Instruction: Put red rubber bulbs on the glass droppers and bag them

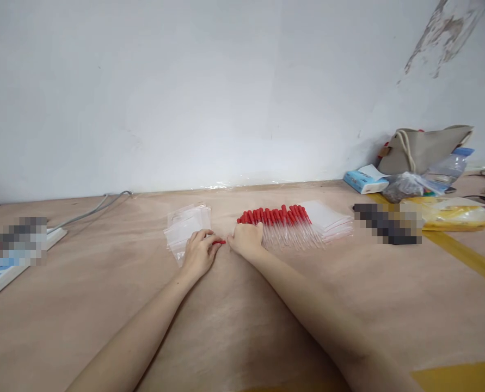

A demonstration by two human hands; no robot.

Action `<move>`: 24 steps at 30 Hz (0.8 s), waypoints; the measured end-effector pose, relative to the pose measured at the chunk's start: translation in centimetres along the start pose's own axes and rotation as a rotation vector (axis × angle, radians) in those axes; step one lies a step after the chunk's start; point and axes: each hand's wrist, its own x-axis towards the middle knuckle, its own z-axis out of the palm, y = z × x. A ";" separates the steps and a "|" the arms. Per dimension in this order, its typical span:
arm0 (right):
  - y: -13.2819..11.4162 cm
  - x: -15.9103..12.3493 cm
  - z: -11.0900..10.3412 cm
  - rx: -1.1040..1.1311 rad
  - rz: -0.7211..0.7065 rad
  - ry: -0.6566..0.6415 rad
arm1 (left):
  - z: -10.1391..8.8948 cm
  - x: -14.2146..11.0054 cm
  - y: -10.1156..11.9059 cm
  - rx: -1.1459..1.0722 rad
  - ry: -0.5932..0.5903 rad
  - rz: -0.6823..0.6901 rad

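Observation:
My left hand (201, 253) pinches a small red piece (222, 242) low over the table, beside a stack of clear plastic bags (188, 226). My right hand (246, 239) is closed just to the right of that piece, its fingers curled. What lies inside its grip is hidden. Right of this hand, a row of slender clear plastic sticks or tubes with red ends (281, 218) lies side by side, red ends toward the wall. Another pile of white or clear sheets or bags (326, 220) lies just past the row.
A power strip (22, 269) with a grey cable lies at the left. To the right are a blue tissue pack (364, 179), a yellow pack (450, 214), a clear bag (405, 186) and a grey-beige bag (430, 149). A white wall (226, 98) closes off the back.

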 end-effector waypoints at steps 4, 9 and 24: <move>-0.9 0.4 0.0 0.001 0.007 -0.033 | -0.1 -0.4 0.4 -0.104 0.086 -0.028; -0.7 -1.2 -0.5 0.013 -0.031 0.043 | -0.5 -0.9 1.1 -0.227 0.178 -0.076; 10.3 -9.2 -0.2 0.376 -0.560 0.320 | -0.7 -3.0 6.3 -0.545 -0.157 -0.041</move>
